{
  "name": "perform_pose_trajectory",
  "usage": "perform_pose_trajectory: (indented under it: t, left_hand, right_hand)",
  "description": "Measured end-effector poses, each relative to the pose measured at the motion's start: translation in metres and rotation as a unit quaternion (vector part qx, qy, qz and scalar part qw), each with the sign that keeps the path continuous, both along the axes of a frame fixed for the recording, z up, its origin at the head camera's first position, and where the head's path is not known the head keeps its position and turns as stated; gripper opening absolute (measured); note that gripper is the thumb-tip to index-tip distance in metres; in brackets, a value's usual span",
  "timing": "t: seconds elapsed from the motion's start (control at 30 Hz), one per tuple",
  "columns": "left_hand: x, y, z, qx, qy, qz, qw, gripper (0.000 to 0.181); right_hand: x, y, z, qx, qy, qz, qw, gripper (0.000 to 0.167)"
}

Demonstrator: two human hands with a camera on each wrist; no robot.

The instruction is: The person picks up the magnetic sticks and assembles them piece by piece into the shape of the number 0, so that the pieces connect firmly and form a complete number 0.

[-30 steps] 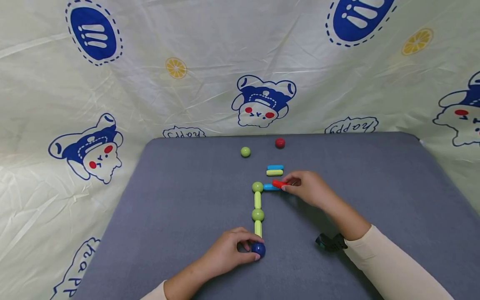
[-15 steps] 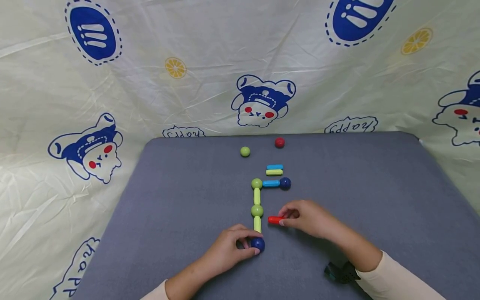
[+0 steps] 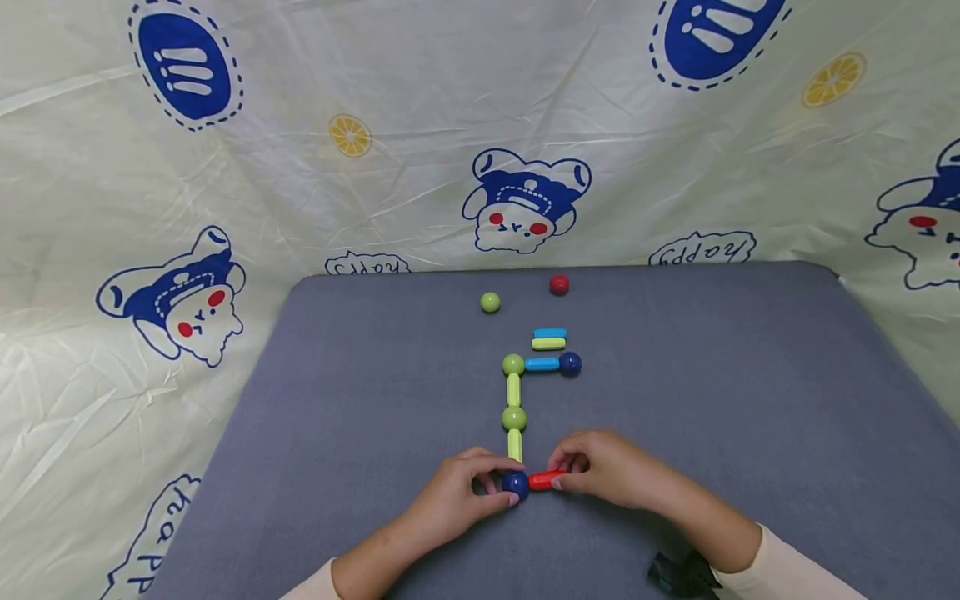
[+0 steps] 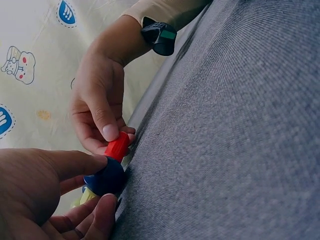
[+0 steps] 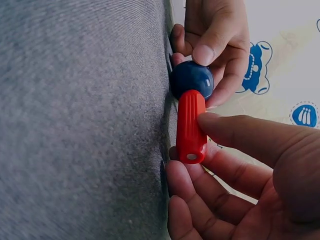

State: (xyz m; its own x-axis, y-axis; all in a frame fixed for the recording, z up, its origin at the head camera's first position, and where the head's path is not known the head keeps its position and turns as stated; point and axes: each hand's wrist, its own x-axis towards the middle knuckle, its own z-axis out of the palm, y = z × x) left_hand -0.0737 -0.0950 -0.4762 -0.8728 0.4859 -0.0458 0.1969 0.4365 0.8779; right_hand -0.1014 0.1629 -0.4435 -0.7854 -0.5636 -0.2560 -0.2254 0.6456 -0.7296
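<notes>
My left hand [image 3: 456,493] pinches a dark blue ball [image 3: 515,484] at the near end of a row of magnetic pieces. From that ball the row runs away through a yellow-green rod [image 3: 514,445], a green ball [image 3: 513,418], another rod [image 3: 513,390] and a second green ball [image 3: 513,365]. A blue rod [image 3: 542,364] goes right from there to another dark blue ball [image 3: 570,364]. Between thumb and fingers, my right hand [image 3: 611,471] holds a red rod [image 5: 191,125], its far end touching the near blue ball [image 5: 192,80].
Beyond the row, a loose blue rod [image 3: 550,333] and a yellow-green rod [image 3: 549,343] lie side by side. A green ball [image 3: 490,302] and a red ball [image 3: 558,284] sit near the back edge of the grey table [image 3: 360,375]. A printed sheet hangs behind.
My right hand has carried the red rod from beside the far blue rod toward me, and its end now meets the near blue ball. My left hand stays on that ball.
</notes>
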Motion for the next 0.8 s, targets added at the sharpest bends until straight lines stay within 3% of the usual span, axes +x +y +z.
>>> perform_pose_trajectory:
  t: [0.27, 0.47, 0.8]
  left_hand:
    - [-0.0001, 0.0002, -0.0009, 0.001, -0.002, 0.000, 1.0000, 0.031]
    - [0.0003, -0.0002, 0.0003, -0.001, -0.008, -0.001, 1.0000, 0.030]
    - [-0.0002, -0.0005, -0.0008, 0.001, -0.008, -0.004, 1.0000, 0.030]
  right_hand:
    - [0.0026, 0.0010, -0.0034, -0.029, -0.008, 0.006, 0.9995, 0.010]
    - [0.0021, 0.0026, -0.0045, -0.034, -0.032, 0.008, 0.9989, 0.010]
    - [0.0015, 0.0046, -0.0050, -0.041, -0.036, 0.012, 0.9984, 0.012]
